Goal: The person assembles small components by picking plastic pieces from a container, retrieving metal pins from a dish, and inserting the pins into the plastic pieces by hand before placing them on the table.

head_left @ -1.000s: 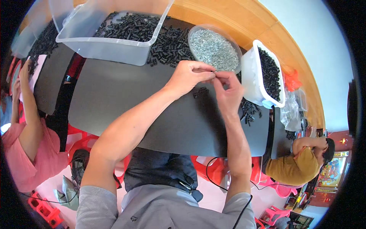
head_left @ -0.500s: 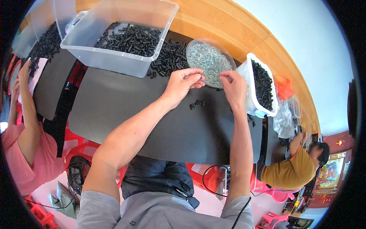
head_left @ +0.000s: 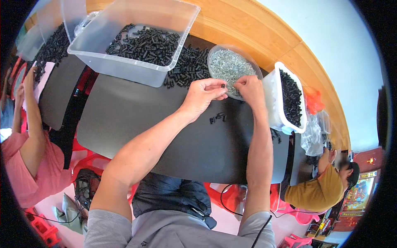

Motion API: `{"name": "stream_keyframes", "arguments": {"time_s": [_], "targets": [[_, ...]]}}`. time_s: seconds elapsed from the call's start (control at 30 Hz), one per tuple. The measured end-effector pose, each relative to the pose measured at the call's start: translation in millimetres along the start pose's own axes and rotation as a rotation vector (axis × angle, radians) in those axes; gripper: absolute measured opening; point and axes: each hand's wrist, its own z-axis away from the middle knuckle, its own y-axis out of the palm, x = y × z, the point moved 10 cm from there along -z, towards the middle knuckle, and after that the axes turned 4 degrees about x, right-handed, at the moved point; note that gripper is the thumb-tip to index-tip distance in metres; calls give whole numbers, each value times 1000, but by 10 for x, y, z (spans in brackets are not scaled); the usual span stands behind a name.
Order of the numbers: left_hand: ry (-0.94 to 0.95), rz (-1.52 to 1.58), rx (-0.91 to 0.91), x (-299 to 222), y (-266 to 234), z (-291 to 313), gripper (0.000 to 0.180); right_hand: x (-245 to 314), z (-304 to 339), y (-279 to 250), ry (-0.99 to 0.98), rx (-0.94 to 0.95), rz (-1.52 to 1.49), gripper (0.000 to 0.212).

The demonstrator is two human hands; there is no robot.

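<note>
My left hand (head_left: 201, 98) is closed, with a small black plastic piece (head_left: 223, 85) pinched between thumb and fingertips. Close beside it, the fingers of my right hand (head_left: 252, 91) are pressed together at the near side of a round clear tub (head_left: 259, 69). Whatever they hold is too small to make out. Small silvery metal pieces (head_left: 230, 64), which look like screws, fill that tub. On the dark table below my hands lie several loose black pieces (head_left: 217, 118).
A large clear bin (head_left: 120, 71) with black pieces stands at the back left, beside a loose heap (head_left: 189, 66) of them. To the right is a white tub (head_left: 274, 103) of black pieces. People sit at both sides; one wears a pink top (head_left: 35, 169), the other mustard (head_left: 316, 188).
My right hand has come down closer to the screw-like pieces. My left hand has turned a little, so the black piece in its fingertips now shows. The whole view has shifted slightly.
</note>
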Motion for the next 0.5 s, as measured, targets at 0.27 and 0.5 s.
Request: {"name": "stream_keyframes", "arguments": {"time_s": [0.27,0.5], "targets": [[-33,-29,10,16,36,10,24,32,61,-348,-94,11,-309,13],[-31,-69,13,18,38,38,25,587,325,-325,-209,316,-623,12]]}}
